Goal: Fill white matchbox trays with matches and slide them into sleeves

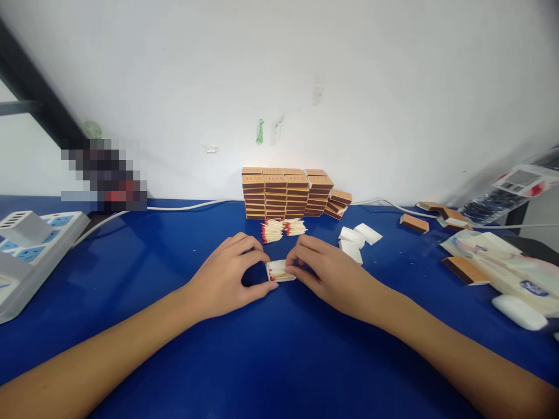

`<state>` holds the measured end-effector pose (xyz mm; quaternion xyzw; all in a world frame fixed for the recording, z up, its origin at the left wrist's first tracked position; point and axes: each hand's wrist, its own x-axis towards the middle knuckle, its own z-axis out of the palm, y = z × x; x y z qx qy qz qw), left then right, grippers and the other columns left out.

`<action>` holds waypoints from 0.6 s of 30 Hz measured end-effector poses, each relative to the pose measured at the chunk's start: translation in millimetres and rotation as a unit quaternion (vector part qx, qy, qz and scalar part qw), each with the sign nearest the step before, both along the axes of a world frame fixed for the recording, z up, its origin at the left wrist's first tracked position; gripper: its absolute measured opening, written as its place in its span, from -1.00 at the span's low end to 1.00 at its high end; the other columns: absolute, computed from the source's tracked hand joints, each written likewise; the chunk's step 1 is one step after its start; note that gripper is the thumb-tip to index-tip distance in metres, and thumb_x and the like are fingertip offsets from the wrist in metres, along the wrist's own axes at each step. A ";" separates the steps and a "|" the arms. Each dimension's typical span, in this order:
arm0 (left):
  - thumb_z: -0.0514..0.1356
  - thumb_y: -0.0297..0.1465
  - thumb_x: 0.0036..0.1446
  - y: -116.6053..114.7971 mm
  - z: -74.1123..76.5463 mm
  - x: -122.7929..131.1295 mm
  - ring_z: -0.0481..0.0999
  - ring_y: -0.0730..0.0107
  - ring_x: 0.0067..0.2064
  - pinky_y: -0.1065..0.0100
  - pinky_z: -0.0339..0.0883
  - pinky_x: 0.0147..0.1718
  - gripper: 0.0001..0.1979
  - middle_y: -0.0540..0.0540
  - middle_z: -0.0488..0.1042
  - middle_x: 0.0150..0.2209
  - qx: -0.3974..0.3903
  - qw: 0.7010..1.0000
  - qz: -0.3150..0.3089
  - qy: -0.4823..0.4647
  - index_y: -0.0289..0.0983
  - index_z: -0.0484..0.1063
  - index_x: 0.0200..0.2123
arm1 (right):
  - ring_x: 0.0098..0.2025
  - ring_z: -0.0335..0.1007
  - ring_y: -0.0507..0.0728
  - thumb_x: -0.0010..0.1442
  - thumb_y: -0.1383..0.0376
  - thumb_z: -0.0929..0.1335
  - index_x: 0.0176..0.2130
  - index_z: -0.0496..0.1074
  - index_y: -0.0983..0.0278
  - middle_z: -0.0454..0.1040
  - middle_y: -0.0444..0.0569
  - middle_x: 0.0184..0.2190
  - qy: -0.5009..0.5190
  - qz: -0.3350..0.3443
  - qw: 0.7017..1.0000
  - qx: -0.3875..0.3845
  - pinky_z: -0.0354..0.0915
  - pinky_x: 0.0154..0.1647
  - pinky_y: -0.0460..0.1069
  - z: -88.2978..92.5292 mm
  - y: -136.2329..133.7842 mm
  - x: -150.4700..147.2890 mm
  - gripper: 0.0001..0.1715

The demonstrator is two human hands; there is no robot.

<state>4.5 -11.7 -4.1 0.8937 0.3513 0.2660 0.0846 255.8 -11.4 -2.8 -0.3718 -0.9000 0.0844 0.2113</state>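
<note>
step: we judge we're settling matches in the match tray (279, 271) – partly filled, red heads at its left end | grip: left hand (227, 273) and right hand (325, 267) pinch its ends, fingers narrow, mid blue table (271, 349) | next: we think it needs a level hold – loose matches (283, 228) lie just behind, empty trays (356, 240) to the right

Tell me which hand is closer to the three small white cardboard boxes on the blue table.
Right. The right hand sits close to the white cardboard boxes, on their left; the left hand is farther left, across the white tray of red-tipped matches both hands hold.
</note>
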 end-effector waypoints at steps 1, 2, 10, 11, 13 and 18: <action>0.39 -0.22 0.24 0.0 -0.1 -0.2 0.48 0.15 -0.06 0.08 0.43 -0.02 -0.77 -0.12 0.54 -0.10 -0.003 1.000 -0.001 0.001 -0.21 0.59 -0.11 | -0.18 0.46 0.16 0.45 0.31 0.34 -0.15 0.46 0.21 0.48 -0.01 -0.21 0.012 -0.005 1.000 -0.006 0.40 -0.20 0.06 0.3 3.0 2.0 -0.91; 0.39 -0.22 0.24 -0.1 -0.2 -0.5 0.48 0.15 -0.05 0.08 0.42 -0.02 -0.77 -0.12 0.54 -0.10 -0.004 1.000 -0.001 0.002 -0.21 0.59 -0.11 | -0.20 0.46 0.15 0.45 0.30 0.34 -0.15 0.47 0.22 0.47 -0.01 -0.22 0.023 -0.013 1.000 -0.008 0.40 -0.19 0.06 -0.2 7.1 4.6 -0.91; 0.39 -0.22 0.26 -1.8 -1.0 -1.2 0.49 0.14 -0.04 0.06 0.42 0.00 -0.75 -0.14 0.55 -0.08 0.001 1.000 -0.001 0.004 -0.21 0.58 -0.08 | -0.08 0.45 0.28 0.46 0.29 0.28 0.01 0.52 0.24 0.46 0.09 -0.17 -0.003 -0.077 0.995 0.059 0.42 -0.07 0.17 -20.9 49.1 30.1 -0.75; 0.39 -0.22 0.25 -1.9 -0.8 -0.9 0.49 0.14 -0.04 0.06 0.42 0.00 -0.75 -0.14 0.55 -0.08 0.001 1.000 -0.001 0.005 -0.20 0.58 -0.08 | -0.08 0.45 0.28 0.46 0.29 0.28 0.00 0.53 0.23 0.45 0.09 -0.18 -0.004 -0.078 0.995 0.058 0.43 -0.07 0.17 -22.0 51.4 31.5 -0.75; 0.39 -0.21 0.25 -1.7 -0.5 -0.5 0.49 0.14 -0.04 0.06 0.42 0.00 -0.75 -0.14 0.56 -0.08 0.000 1.000 0.000 0.007 -0.20 0.59 -0.08 | -0.10 0.45 0.27 0.45 0.29 0.28 0.01 0.52 0.23 0.46 0.09 -0.17 -0.001 -0.078 0.995 0.061 0.43 -0.05 0.17 -22.7 53.6 32.4 -0.75; 0.39 -0.21 0.25 -1.2 0.0 -0.6 0.49 0.13 -0.04 0.05 0.42 -0.01 -0.74 -0.14 0.55 -0.08 0.000 1.000 0.001 0.012 -0.21 0.59 -0.08 | -0.12 0.45 0.25 0.46 0.29 0.28 -0.02 0.52 0.24 0.44 0.08 -0.17 -0.002 -0.077 0.995 0.066 0.42 -0.07 0.15 -23.0 55.7 31.2 -0.77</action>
